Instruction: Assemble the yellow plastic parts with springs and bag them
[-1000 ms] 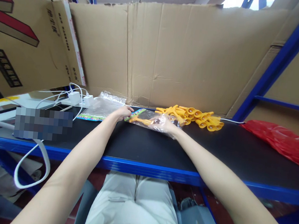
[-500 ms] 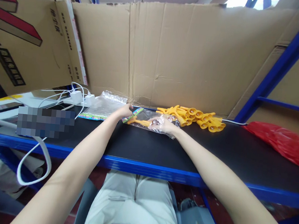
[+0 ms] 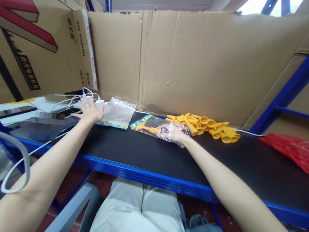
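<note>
My right hand (image 3: 172, 132) rests on a clear plastic bag (image 3: 157, 128) that lies on the black shelf top (image 3: 167, 153) and holds an orange plastic toy; its fingers are curled over the bag. My left hand (image 3: 91, 110) is stretched out to the left, fingers spread, over the white chargers (image 3: 99, 103) and cables, beside a stack of empty clear bags (image 3: 116, 113) with colourful header cards. A pile of orange plastic toys (image 3: 208, 123) lies just right of the filled bag.
Cardboard sheets (image 3: 192, 61) wall off the back and left of the shelf. A red plastic bag (image 3: 298, 153) lies at the far right. White cables (image 3: 15, 168) hang off the left edge. A blue shelf rail (image 3: 143, 173) runs along the front, above my lap.
My left hand has let go of the filled bag's header and swung left toward the chargers. The right hand has stayed on the bag. The view has shifted slightly.
</note>
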The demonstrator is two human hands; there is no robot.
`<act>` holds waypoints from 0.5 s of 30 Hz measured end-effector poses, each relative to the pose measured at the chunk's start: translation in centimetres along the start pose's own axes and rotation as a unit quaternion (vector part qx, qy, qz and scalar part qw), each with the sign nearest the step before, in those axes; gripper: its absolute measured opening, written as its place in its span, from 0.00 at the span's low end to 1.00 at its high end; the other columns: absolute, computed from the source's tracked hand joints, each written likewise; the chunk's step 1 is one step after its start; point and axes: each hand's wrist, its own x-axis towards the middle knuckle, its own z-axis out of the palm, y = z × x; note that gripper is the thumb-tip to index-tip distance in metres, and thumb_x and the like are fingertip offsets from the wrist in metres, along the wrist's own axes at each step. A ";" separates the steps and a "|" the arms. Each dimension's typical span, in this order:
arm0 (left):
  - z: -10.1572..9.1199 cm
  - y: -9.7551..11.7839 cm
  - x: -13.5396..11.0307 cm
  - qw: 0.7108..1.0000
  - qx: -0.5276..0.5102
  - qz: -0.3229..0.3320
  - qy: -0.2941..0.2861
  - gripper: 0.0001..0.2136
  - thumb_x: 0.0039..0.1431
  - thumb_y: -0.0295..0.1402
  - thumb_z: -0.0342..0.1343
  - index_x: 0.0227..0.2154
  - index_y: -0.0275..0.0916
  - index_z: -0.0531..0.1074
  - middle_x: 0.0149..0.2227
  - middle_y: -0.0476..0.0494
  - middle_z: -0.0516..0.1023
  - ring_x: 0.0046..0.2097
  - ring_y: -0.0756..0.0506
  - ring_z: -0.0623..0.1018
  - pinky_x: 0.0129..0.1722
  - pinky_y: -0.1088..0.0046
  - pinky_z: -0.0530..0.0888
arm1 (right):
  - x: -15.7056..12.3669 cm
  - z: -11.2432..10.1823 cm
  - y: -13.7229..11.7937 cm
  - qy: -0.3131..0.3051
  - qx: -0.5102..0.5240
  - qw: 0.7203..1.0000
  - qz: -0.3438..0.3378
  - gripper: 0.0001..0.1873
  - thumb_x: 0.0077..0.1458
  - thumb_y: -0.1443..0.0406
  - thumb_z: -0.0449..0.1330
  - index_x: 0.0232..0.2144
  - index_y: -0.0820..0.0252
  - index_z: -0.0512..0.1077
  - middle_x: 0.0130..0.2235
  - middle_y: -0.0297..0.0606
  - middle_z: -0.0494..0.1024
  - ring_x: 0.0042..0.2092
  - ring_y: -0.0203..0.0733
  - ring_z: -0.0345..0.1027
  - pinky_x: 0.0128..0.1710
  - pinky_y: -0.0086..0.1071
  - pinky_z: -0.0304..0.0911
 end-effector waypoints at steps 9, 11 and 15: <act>2.1 -3.7 2.9 0.999 -0.026 -0.034 0.003 0.38 0.59 0.53 0.27 0.63 0.27 0.36 0.66 0.35 0.27 0.65 0.31 0.38 0.60 0.48 0.45 | 0.1 0.0 0.3 0.001 -0.010 1.000 -0.012 0.18 0.41 0.60 0.65 0.37 0.62 0.74 0.37 0.39 0.77 0.38 0.40 0.69 0.39 0.33 0.64; 2.2 -3.6 3.0 0.999 -0.029 -0.039 0.005 0.37 0.60 0.52 0.28 0.63 0.27 0.37 0.66 0.33 0.27 0.65 0.31 0.38 0.60 0.50 0.45 | 0.1 0.1 0.3 0.000 -0.007 1.000 -0.020 0.18 0.41 0.60 0.65 0.37 0.62 0.74 0.37 0.39 0.77 0.38 0.40 0.69 0.39 0.33 0.64; 1.9 -3.1 3.0 0.998 -0.039 -0.046 0.010 0.37 0.60 0.51 0.28 0.63 0.26 0.37 0.66 0.32 0.27 0.65 0.30 0.40 0.61 0.50 0.45 | 0.1 0.1 0.3 0.005 -0.003 1.000 -0.023 0.17 0.41 0.61 0.65 0.36 0.62 0.75 0.36 0.40 0.77 0.38 0.40 0.69 0.38 0.32 0.64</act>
